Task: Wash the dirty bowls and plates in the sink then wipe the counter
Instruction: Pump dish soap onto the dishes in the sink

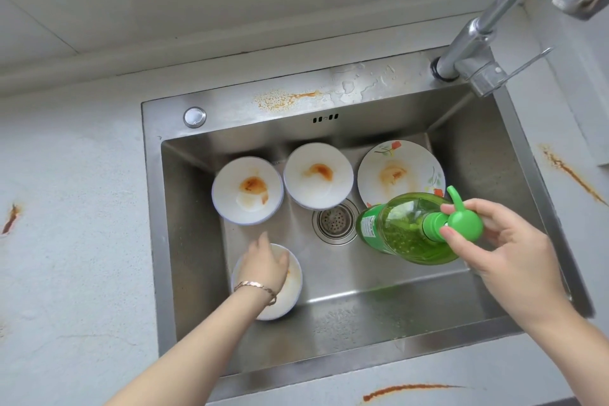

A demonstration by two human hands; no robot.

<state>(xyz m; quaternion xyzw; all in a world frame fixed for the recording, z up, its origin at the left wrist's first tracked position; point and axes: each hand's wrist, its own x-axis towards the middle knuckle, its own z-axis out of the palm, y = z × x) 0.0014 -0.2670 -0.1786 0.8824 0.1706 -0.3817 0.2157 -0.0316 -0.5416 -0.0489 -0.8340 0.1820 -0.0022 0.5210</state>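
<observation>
Several dirty dishes lie in the steel sink point(478, 148). Two white bowls with orange sauce stains sit at the back, one on the left point(247, 189) and one in the middle point(318, 175). A flowered plate point(400, 170) with a stain leans at the back right. My left hand point(265, 265) reaches into a third white bowl point(290, 290) at the front left, its fingers hidden from me. My right hand point(507, 250) grips the pump head of a green dish soap bottle point(408, 227), held tilted on its side over the sink's right half.
The faucet point(474, 43) rises at the sink's back right corner. The drain strainer point(335, 221) lies mid-sink. Orange sauce streaks mark the grey counter on the left point(11, 219), on the right point(570, 171), at the front point(405, 389) and on the sink's back rim point(283, 98).
</observation>
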